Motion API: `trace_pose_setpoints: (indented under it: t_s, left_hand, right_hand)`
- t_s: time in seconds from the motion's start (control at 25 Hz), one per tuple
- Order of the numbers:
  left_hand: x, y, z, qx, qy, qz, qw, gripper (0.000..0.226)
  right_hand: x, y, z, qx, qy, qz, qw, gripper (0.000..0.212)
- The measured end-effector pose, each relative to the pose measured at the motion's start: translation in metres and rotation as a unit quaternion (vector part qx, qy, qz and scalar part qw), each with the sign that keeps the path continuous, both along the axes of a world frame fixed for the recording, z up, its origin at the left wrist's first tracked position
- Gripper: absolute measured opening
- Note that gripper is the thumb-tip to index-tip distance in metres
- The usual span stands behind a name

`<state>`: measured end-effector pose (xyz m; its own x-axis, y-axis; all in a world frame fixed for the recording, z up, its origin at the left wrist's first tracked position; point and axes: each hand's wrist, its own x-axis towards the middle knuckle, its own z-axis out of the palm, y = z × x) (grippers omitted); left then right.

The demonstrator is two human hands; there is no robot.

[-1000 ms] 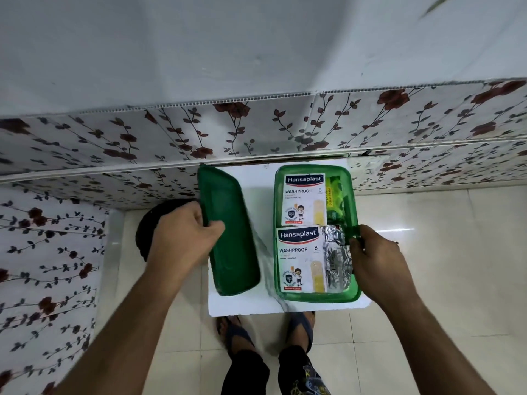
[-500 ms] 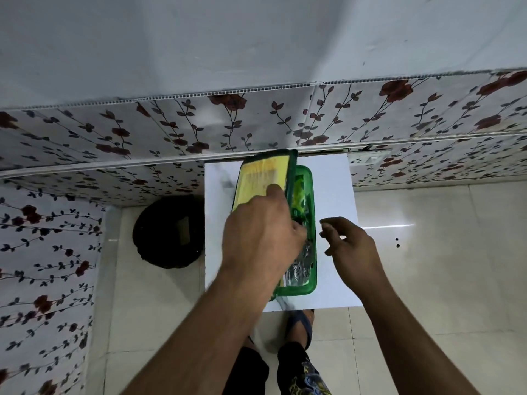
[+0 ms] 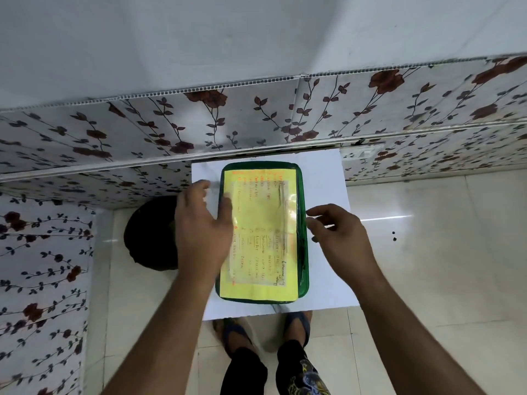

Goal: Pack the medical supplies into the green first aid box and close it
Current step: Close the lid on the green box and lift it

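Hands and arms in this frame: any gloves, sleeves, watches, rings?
None visible. The left hand and right hand are bare, no gloves, and no ring shows. Both forearms are uncovered to the frame edge: no sleeves, watch, or wristband in view.

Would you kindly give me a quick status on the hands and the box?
Left hand open on lid's left edge. Right hand open beside right edge. Lid lies on green box. Nothing in the way.

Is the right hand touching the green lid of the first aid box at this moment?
Cannot tell. In the head view the right hand hovers at the right edge of the green lid; its blurred fingertips show neither contact nor gap.
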<state>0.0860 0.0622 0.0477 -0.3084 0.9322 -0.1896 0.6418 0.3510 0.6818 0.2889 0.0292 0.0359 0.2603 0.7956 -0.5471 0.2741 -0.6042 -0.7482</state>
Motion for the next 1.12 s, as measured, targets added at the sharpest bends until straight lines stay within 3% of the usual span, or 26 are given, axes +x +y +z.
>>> trace_pose_setpoints:
  t_s: [0.12, 0.2, 0.48, 0.6, 0.72, 0.84, 1.0, 1.12]
  left_hand:
    - [-0.009, -0.004, -0.013, -0.175, -0.201, 0.008, 0.964, 0.040]
    - [0.001, -0.008, -0.012, -0.185, -0.238, -0.008, 0.953, 0.032]
    - [0.013, -0.014, -0.014, -0.137, -0.267, -0.023, 0.954, 0.041]
    - [0.007, -0.010, -0.023, -0.135, -0.307, 0.015, 0.942, 0.040]
    - [-0.002, 0.015, -0.025, -0.117, -0.322, 0.054, 0.938, 0.047]
    - [0.008, 0.053, -0.024, -0.135, -0.298, 0.039, 0.944, 0.043]
    - [0.015, 0.066, -0.035, -0.127, -0.282, 0.027, 0.951, 0.050]
    - [0.017, 0.065, -0.034, -0.102, -0.266, 0.038, 0.958, 0.040]
  right_hand:
    - [-0.011, 0.004, 0.007, -0.016, -0.026, 0.014, 0.999, 0.028]
    - [-0.015, 0.007, 0.010, -0.025, -0.022, 0.015, 0.999, 0.035]
    - [-0.014, 0.008, -0.001, -0.057, 0.065, -0.040, 0.995, 0.037]
    - [-0.010, 0.016, -0.001, -0.074, 0.094, 0.001, 0.993, 0.045]
    - [-0.009, 0.038, -0.002, -0.027, 0.077, -0.022, 0.996, 0.043]
    - [-0.026, 0.070, -0.009, 0.017, 0.102, -0.072, 0.992, 0.035]
    - [-0.048, 0.085, -0.019, 0.042, 0.057, -0.106, 0.992, 0.038]
    - [-0.048, 0.086, -0.022, 0.053, 0.057, -0.141, 0.987, 0.037]
